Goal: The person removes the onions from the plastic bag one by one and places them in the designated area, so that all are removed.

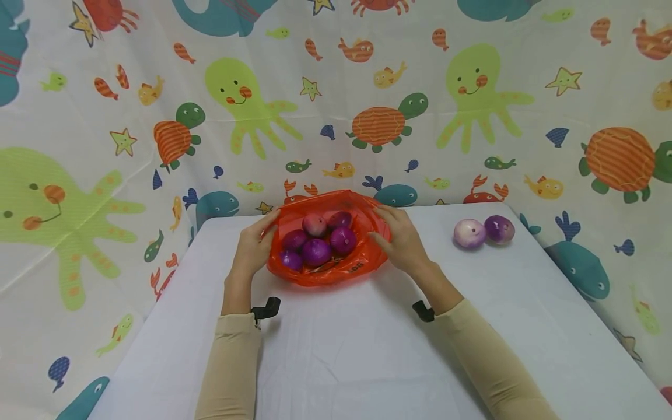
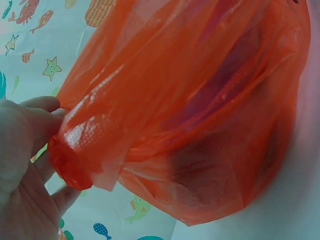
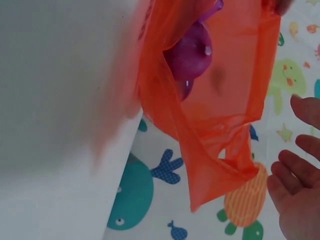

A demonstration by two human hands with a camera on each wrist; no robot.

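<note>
A red-orange plastic bag [image 1: 315,277] lies on the table with its mouth spread toward the camera. Inside are several round, glossy purple vegetables [image 1: 317,252] that look like red onions, one of them paler. My left hand [image 1: 253,248] pinches the bag's left rim; in the left wrist view, a gathered end of the plastic [image 2: 75,167] sits between thumb and fingers. At the bag's right rim is my right hand [image 1: 401,239]. The right wrist view shows that hand [image 3: 300,185] with fingers spread, apart from the loose bag handle [image 3: 220,175].
Two more of the round vegetables, a pale one [image 1: 469,234] and a dark purple one [image 1: 499,230], lie side by side at the table's back right. A white cloth covers the table [image 1: 336,350]. Behind it hangs a sea-animal curtain [image 1: 325,70].
</note>
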